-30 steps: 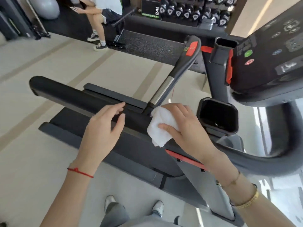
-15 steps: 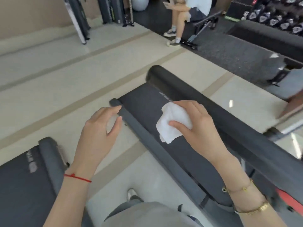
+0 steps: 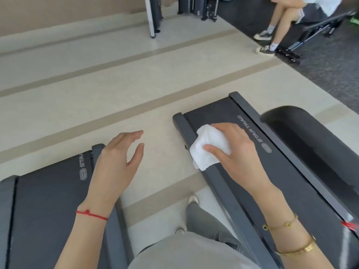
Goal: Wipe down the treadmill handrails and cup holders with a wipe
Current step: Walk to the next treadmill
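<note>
My right hand grips a crumpled white wipe in the air above the rear left edge of the treadmill deck. The black padded handrail of that treadmill runs along the right side, apart from the wipe. My left hand hovers with relaxed fingers and holds nothing, over the floor gap between the two treadmills. Console and cup holders are out of view.
A second treadmill deck lies at the lower left. Between the decks is beige floor, where my legs and shoes show. A person sits on a bench at the top right on dark matting. Machine frames stand at the back.
My view has swung left and down, away from the console and cup holder toward the treadmill's rear end. My right hand with the wipe has come off the handrail; my left hand also let go.
</note>
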A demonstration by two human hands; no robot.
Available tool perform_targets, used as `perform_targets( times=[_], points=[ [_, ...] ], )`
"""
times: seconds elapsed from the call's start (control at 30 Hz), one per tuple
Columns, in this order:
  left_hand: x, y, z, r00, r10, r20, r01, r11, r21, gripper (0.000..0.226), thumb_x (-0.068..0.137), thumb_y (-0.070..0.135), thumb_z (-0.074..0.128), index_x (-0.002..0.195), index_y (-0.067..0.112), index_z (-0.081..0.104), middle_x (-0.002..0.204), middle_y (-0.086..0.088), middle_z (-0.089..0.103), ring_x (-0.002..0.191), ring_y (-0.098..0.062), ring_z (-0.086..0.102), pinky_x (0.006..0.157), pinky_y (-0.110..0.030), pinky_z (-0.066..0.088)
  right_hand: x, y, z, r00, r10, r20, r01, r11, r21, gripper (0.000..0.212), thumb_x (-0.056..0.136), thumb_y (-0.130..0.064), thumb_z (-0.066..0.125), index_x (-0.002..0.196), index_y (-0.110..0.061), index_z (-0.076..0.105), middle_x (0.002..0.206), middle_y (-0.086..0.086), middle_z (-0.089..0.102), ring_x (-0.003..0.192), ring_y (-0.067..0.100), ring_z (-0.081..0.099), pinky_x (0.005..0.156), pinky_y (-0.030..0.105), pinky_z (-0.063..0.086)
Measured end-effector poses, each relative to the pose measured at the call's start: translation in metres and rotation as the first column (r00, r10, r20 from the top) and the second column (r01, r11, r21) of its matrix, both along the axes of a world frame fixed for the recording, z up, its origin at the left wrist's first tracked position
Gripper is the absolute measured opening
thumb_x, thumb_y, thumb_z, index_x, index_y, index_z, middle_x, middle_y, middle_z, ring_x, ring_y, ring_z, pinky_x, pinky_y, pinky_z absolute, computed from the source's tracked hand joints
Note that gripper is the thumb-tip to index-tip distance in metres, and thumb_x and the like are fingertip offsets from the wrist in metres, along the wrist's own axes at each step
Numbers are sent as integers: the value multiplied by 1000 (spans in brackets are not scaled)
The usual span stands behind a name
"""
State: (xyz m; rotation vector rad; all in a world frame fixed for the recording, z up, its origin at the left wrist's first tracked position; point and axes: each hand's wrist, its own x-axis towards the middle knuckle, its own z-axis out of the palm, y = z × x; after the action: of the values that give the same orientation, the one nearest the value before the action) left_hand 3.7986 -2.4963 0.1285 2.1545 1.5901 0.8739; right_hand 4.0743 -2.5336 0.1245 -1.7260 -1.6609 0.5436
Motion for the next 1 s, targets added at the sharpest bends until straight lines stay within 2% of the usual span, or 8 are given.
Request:
perform_targets(
  times=[0.2, 0.37, 0.53, 0.77, 0.87, 1.0],
  points=[
    [3, 81, -12, 997, 70, 24, -68, 996, -63, 28, 95, 16, 58, 123, 15, 65, 117, 4, 65, 106, -11, 61, 91, -31, 48, -3, 99, -12, 999, 46, -2, -46, 999, -4, 43, 88, -39, 66, 127, -32, 51, 124, -20, 50, 115, 5, 44, 91, 13, 35],
    [14, 171, -11, 995, 98, 14, -97, 993, -69, 28, 95, 15, 59, 122, 16, 65, 114, 4, 66, 105, -15, 61, 83, -37, 52, 8, 199, -14, 999, 50, -18, -50, 999, 15, 42, 87, -38, 67, 125, -32, 52, 122, -20, 51, 114, 6, 44, 90, 13, 36],
    [26, 268, 1, 993, 119, 0, -119, 993, -19, 28, 95, 16, 58, 122, 16, 65, 115, 5, 66, 106, -15, 62, 90, -39, 52, 21, 298, -8, 999, 34, -36, -32, 996, 77, 41, 87, -37, 67, 126, -30, 52, 122, -18, 52, 113, 5, 46, 94, 21, 39],
    [39, 383, 4, 994, 113, -12, -113, 994, 9, 29, 95, 17, 57, 123, 16, 65, 113, 5, 66, 103, -12, 63, 86, -35, 52, 39, 418, -4, 999, 26, -32, -23, 997, 69, 40, 87, -37, 67, 123, -31, 52, 119, -20, 52, 108, 3, 47, 87, 4, 34],
    [45, 440, -2, 996, 88, -22, -87, 996, 13, 27, 94, 17, 58, 120, 14, 65, 113, 4, 67, 101, -14, 64, 87, -38, 53, 49, 464, -11, 1000, -11, -15, 12, 998, 60, 39, 87, -38, 66, 123, -31, 52, 119, -19, 52, 107, 3, 46, 87, 1, 31],
    [59, 529, -11, 998, 44, -34, -43, 999, 4, 27, 95, 17, 58, 121, 16, 66, 111, 5, 67, 99, -15, 65, 81, -32, 51, 62, 531, -27, 997, -72, -23, 72, 997, 39, 39, 87, -41, 65, 123, -33, 52, 117, -21, 52, 108, 3, 48, 85, 4, 34]
  ],
)
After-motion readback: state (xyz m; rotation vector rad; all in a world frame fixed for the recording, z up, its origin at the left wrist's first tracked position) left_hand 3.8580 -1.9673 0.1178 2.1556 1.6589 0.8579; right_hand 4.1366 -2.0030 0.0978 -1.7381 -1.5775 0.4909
